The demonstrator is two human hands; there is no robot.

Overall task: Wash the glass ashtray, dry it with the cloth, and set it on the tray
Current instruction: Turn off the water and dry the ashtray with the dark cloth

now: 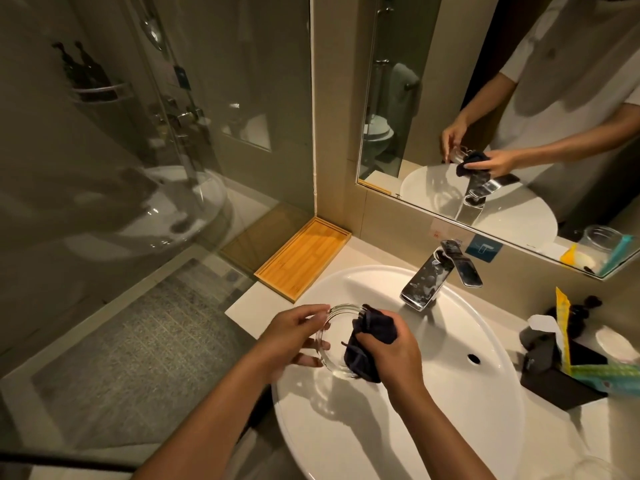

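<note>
Over the left side of the white sink (450,393) I hold a round clear glass ashtray (337,332), tilted on edge. My left hand (294,336) grips its left rim with fingers curled around it. My right hand (393,355) is closed on a dark navy cloth (367,344), which is pressed into the ashtray's right side and hides that part of the glass. A bamboo tray (304,259) lies on the counter at the back left, against the glass shower wall, with nothing on it.
A chrome faucet (436,275) stands behind the sink, no water running. On the right of the counter, a black box (561,375) holds packets and toiletries. A mirror (485,116) hangs above. Left of the counter a glass shower partition drops to the tiled floor.
</note>
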